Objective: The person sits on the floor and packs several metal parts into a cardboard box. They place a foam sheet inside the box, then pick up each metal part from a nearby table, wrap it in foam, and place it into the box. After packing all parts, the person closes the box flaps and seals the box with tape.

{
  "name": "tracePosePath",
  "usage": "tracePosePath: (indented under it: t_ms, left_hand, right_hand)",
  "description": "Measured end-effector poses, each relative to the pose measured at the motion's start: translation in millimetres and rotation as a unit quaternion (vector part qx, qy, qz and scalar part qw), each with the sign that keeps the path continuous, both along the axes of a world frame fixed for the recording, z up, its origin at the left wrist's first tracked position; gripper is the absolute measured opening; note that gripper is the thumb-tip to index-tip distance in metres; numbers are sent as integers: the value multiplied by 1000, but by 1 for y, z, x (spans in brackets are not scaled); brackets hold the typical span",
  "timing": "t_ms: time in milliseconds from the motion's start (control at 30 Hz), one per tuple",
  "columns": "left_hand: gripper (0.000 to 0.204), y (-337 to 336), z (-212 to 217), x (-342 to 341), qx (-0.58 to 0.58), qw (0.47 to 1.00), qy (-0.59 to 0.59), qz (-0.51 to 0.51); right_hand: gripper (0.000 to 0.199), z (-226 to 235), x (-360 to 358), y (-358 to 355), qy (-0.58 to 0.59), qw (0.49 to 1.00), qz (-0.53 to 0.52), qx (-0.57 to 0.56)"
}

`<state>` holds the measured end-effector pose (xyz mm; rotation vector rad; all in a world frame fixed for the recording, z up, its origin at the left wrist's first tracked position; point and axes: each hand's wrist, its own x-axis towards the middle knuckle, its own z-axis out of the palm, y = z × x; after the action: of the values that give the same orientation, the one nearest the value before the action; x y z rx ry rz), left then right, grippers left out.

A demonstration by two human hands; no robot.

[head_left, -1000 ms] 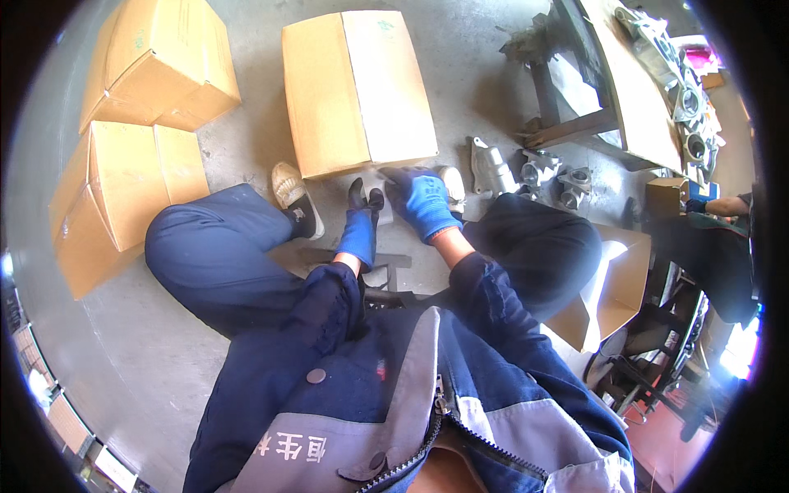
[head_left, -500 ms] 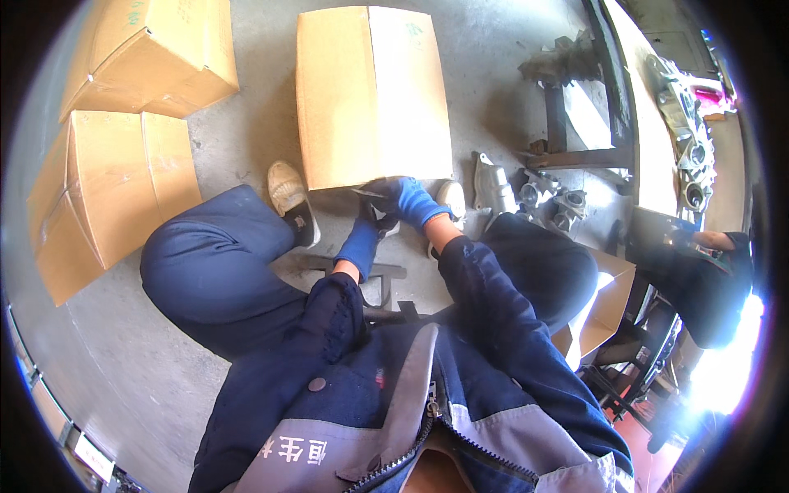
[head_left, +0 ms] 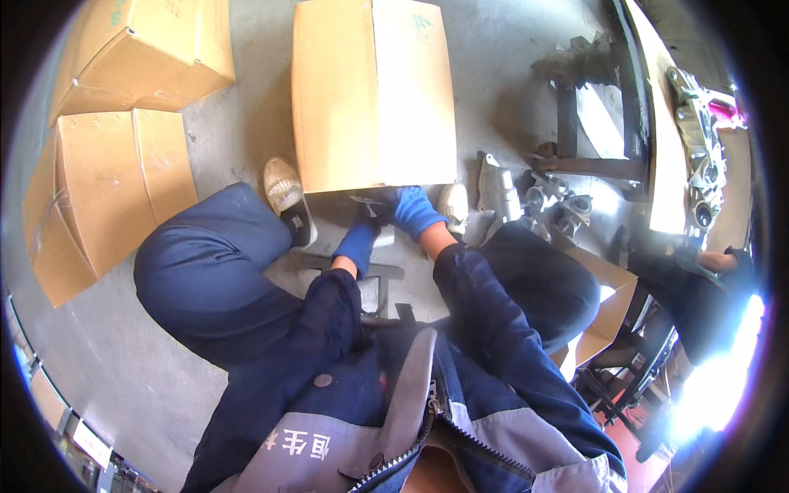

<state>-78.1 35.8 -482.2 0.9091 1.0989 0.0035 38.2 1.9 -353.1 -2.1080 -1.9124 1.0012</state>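
A large closed cardboard box [head_left: 337,99] stands on the floor in front of me, between my shoes. Both my hands meet at its near edge, in blue gloves with dark fingers. My right hand [head_left: 417,212] is closed, its fingers curled against the front of the box. Just left of and below it, my left hand [head_left: 360,238] is closed too, its fingertips partly covered by the right. A thin, pointed grey piece [head_left: 366,200] shows at the fingers. Its kind, and which hand grips it, I cannot make out.
Two more cardboard boxes [head_left: 156,66] [head_left: 99,197] stand at the left. Metal castings [head_left: 497,189] lie on the floor right of my shoe; others rest on a bench [head_left: 666,148]. An open carton [head_left: 612,304] is by my right knee. Another person's arm [head_left: 717,261] shows at far right.
My hands stay together at the box's near edge, with the right turned slightly and the grey pointed piece showing more plainly. The view has shifted a little.
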Motion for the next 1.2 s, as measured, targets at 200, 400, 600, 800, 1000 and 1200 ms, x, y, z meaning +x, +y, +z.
tracePosePath:
  t_ms: [200,400,600,800,1000,1200]
  left_hand:
    - [45,-14,-45,-54,32,997,21,-67]
    - [46,12,-85,-59,-249,952,-140,112]
    - [49,21,-22,-12,20,994,61,-86]
    - [43,22,-55,-49,291,895,83,-326]
    - [48,52,119,-33,284,864,179,-376]
    - [46,148,273,8,383,813,333,-284]
  right_hand:
    - [36,-39,8,-16,11,996,-22,82]
    - [28,41,14,-29,7,983,-175,-61]
    - [27,59,7,-65,-7,978,-207,19]
    - [28,72,-21,12,70,973,-155,154]
    - [30,65,-14,5,47,972,-200,118]
    - [30,86,-18,-23,145,917,-369,39]
